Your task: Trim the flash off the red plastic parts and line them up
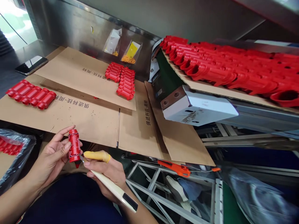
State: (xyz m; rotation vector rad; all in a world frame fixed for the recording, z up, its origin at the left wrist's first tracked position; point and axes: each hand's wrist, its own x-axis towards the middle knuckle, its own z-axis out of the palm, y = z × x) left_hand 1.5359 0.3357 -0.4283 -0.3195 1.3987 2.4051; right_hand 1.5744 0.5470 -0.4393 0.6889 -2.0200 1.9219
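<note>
Between the thumb and fingers of my left hand (54,152) is a red cylindrical part (74,146), held nearly upright. My right hand (106,171), with a yellow cover on one finger, is closed around a knife (112,187) with a pale handle and a black end. Its metal tip meets the lower right side of the red part. Both hands are in front of the near edge of the cardboard (98,127). A row of red parts (31,94) lies on the cardboard at the left, and two more groups (126,82) lie farther back.
At the right, many red parts (210,62) cover a raised board above a white metal beam (196,107). A phone (31,65) lies back left. Small bags (132,52) stand behind the cardboard. An orange tool (175,168) and metal frame (173,189) are lower right; a plastic-lined box (25,152) is left.
</note>
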